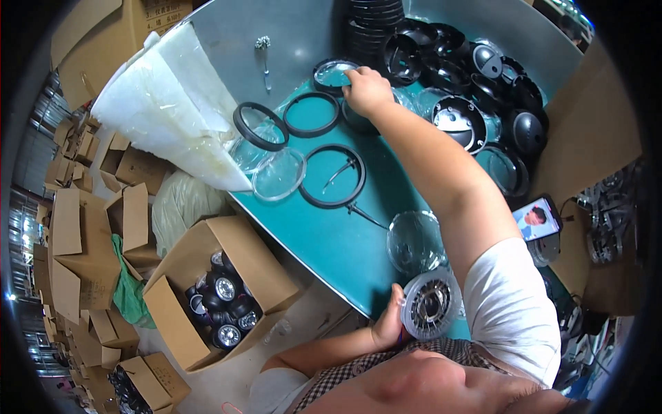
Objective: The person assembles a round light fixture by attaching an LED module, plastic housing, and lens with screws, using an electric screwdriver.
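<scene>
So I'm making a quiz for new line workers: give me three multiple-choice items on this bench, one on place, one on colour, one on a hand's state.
1. Where does the right hand rest?
A on a ring with a clear lens
B in the open box
C on the phone

2. What colour is the bench top?
A red
B teal
C white

3. What is the left hand doing?
A hanging empty
B gripping a round ribbed part
C pressing a screen

Key: 1 A, its fingers lie on the lensed ring at the far edge. 2 B, bare teal shows between the rings. 3 B, its fingers close on the ribbed part.
</scene>
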Tool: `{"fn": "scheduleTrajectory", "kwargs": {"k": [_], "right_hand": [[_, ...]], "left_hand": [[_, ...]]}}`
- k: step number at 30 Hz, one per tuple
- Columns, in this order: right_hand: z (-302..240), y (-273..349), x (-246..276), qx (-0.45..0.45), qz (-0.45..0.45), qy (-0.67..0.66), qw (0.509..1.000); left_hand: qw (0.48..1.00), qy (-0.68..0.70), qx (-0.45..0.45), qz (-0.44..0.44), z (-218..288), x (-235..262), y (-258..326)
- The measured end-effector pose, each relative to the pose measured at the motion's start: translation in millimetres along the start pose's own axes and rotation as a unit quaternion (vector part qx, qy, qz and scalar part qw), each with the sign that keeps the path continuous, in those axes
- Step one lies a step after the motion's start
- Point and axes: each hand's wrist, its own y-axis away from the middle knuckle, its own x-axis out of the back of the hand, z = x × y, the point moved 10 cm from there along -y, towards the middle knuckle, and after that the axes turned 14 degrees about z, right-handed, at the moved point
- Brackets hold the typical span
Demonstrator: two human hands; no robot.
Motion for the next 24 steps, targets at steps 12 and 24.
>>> {"fn": "scheduleTrajectory", "kwargs": {"k": [12,24], "right_hand": [[-22,-1,-2,0.124,0.055,0.055,0.989],[-26,228,284,0.241,-0.024,-0.057,0.969]], "left_hand": [[0.999,-0.04,-0.002,-0.034,-1,4,-7],[0.975,-0.052,-0.076,-0.201,16,-43,31]]}}
